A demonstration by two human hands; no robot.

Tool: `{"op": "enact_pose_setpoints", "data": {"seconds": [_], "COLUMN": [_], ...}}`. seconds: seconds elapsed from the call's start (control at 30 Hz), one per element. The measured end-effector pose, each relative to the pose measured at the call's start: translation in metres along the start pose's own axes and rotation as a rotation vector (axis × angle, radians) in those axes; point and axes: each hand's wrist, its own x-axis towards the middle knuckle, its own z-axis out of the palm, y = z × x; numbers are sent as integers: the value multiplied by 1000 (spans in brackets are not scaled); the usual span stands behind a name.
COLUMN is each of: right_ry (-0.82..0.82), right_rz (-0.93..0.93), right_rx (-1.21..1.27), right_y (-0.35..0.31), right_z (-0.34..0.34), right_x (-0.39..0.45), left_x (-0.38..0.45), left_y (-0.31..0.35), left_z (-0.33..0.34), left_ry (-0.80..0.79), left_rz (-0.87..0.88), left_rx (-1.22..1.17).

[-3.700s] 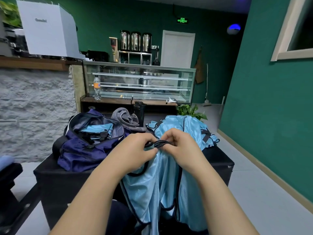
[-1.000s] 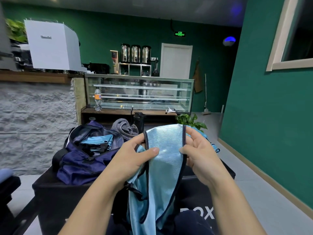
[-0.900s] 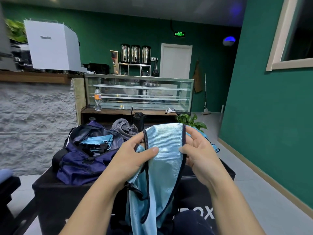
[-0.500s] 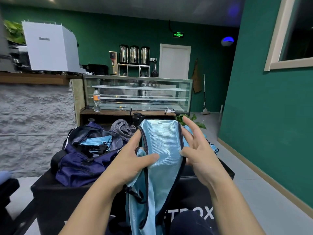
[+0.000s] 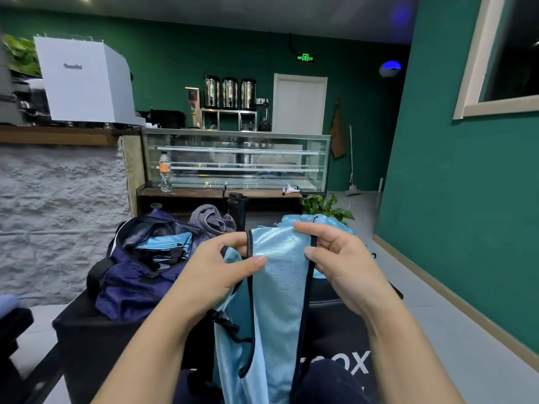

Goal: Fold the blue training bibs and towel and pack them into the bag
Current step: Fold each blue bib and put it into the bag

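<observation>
I hold a light blue training bib (image 5: 278, 290) with dark trim up in front of me; it hangs down toward my lap. My left hand (image 5: 213, 275) pinches its upper left edge between thumb and fingers. My right hand (image 5: 338, 263) pinches the upper right trim. The navy bag (image 5: 131, 284) lies open on the black table (image 5: 84, 319) to the left, with folded blue bibs (image 5: 166, 243) inside. A grey towel (image 5: 211, 218) lies crumpled behind the bag. More blue bibs (image 5: 323, 221) are piled behind my right hand.
A black bottle (image 5: 236, 209) stands on the table behind the towel. A potted plant (image 5: 326, 207) sits past the table's far right corner. A glass display counter (image 5: 233, 158) and stone-faced bar (image 5: 58, 205) lie beyond. Open floor runs along the green wall at right.
Earlier both hands gripped the bib's bunched strap close together. They have since spread the top edge flat between them, and the right fingers, splayed half a second ago, have closed on the trim.
</observation>
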Motion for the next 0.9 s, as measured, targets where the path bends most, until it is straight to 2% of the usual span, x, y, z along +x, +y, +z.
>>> {"op": "enact_pose_setpoints", "data": {"seconds": [0.1,0.23,0.33,0.7,0.9], "right_ry": [-1,36,33,36,30], "right_rz": [-5,-35,-48,-26,-49], "right_rx": [-72,-310,-396,-552,-664], "right_y": [-3,-5,-9,-6,0], "right_z": [1,1,2,5,4], "right_x": [-1,-1,-2,-2,0], "left_x": [3,3,3,4,4], "left_y": [-2,-5,-5,-4,-5], "left_z": [0,2,1,1,4], "left_ry": [77,179,157,113,189], "left_rz": [17,29,23,-14,-6], "left_rx": [99,201,231,578,624]}}
